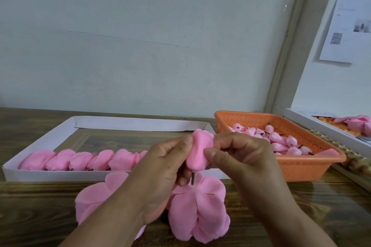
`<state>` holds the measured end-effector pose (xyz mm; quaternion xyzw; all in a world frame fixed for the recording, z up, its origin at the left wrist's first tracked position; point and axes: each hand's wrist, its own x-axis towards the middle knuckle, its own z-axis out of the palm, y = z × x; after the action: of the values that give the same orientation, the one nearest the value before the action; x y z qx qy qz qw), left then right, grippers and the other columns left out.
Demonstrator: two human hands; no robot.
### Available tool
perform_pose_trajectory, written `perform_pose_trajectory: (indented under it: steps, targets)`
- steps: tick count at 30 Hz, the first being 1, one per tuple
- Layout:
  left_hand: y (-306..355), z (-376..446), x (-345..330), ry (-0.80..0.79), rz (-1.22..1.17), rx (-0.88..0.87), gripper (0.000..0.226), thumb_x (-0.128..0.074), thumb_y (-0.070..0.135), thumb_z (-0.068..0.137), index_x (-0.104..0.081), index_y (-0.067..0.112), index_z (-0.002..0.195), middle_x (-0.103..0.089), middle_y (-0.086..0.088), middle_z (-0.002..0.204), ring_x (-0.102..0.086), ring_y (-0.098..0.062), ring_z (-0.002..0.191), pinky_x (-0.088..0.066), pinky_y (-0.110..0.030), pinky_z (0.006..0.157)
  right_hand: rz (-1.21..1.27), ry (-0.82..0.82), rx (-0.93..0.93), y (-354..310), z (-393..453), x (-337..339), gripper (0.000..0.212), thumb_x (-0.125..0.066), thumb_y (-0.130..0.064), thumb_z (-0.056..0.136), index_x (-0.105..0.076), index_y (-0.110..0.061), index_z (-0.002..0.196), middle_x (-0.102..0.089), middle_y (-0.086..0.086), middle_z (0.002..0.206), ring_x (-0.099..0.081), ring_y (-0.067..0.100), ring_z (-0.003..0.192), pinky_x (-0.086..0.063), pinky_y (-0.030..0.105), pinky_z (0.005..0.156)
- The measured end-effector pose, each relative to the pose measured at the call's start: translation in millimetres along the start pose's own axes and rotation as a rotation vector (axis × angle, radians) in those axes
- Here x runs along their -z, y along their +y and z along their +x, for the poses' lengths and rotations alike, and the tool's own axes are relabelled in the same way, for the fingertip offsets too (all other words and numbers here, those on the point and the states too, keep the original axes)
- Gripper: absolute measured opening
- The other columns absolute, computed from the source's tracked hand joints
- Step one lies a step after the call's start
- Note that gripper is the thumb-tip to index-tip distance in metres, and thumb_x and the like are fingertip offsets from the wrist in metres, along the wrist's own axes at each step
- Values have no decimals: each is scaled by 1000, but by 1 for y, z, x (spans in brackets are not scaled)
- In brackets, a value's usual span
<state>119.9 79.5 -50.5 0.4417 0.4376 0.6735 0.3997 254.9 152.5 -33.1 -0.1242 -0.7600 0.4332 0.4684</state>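
Head view: we grip the pink bud between left hand and right hand, above the table centre, its stem apparently pointing down. Loose petals lie at six o'clock, orange basket at two o'clock.

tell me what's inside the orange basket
The orange basket holds a heap of pink flower buds with dark stems, plus one loose pink petal at its right. The heap hides its floor.

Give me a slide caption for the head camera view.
Left hand and right hand hold a pink flower bud over loose petals, white tray behind, orange basket beside it.
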Motion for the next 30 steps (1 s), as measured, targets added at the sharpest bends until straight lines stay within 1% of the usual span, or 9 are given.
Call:
perform_pose_trajectory:
  steps: [3, 7, 10, 13, 16, 19, 21, 26, 30]
  targets:
    - [0, -1, -3, 60, -17, 6, 41, -55, 43, 74, -74, 15, 98, -48, -4, 62, -38, -7, 46, -35, -17, 43, -140, 62, 85, 2, -2, -6, 6, -67, -14, 71, -68, -12, 66, -69, -1, 69, -67, 16, 73, -50, 20, 72]
    - [-2, 0, -4, 139, 24, 5, 25, -52, 31, 90, -67, 15, 101, -50, -5, 63, -40, -7, 46, -35, -18, 43, -258, 98, 155, 3, -3, -8, 7, -66, -14, 72, -66, -12, 65, -67, -5, 71, -64, 13, 75, -49, 24, 76]
    - [-3, 0, -3, 144, 48, -7, 22, -51, 29, 93, -67, 14, 96, -50, -6, 64, -40, -8, 47, -35, -18, 44, -282, 104, 172, 2, -4, -9, 8, -66, -12, 72, -67, -9, 65, -67, -4, 70, -64, 13, 75, -48, 20, 76]
    - [-1, 0, -3, 118, -3, -9, 29, -55, 32, 84, -68, 10, 98, -47, -6, 64, -39, -8, 47, -35, -18, 44, -263, 108, 144, 2, -3, -10, 7, -66, -13, 71, -66, -12, 64, -65, -6, 67, -62, 11, 71, -48, 23, 69]
    - [0, 0, -4, 79, -89, 9, 45, -58, 36, 72, -67, 5, 103, -46, -7, 63, -38, -9, 46, -35, -17, 43, -107, 107, 49, -1, -2, -8, 9, -68, -16, 68, -65, -20, 61, -64, -5, 63, -60, 9, 67, -48, 22, 66]
    - [4, -2, -6, 20, -170, 35, 33, -62, 36, 64, -71, 11, 84, -49, -5, 59, -38, -9, 44, -36, -17, 41, 7, 66, -8, -2, 0, -4, 6, -72, -17, 66, -67, -17, 63, -65, 1, 62, -60, 16, 65, -50, 35, 65]
    - [6, -4, -8, -29, -225, 55, 26, -63, 36, 63, -71, 15, 76, -51, -3, 57, -39, -8, 43, -36, -17, 39, 81, 42, -20, -3, 0, -2, 6, -73, -16, 65, -68, -17, 62, -64, 2, 60, -59, 15, 60, -48, 29, 60]
    - [6, -4, -7, -63, -321, 114, 40, -64, 33, 65, -72, 6, 93, -53, -5, 60, -41, -7, 43, -37, -17, 37, 250, -21, -79, -4, 2, 1, 8, -69, -7, 64, -71, -14, 62, -64, 2, 59, -58, 12, 56, -47, 20, 56]
    - [5, -4, -7, -68, -243, 59, 30, -67, 39, 60, -74, 17, 79, -53, -2, 61, -41, -8, 45, -37, -17, 40, 109, 68, -67, -5, 1, -1, 8, -66, -5, 61, -69, -12, 60, -65, 4, 57, -60, 13, 54, -48, 23, 54]
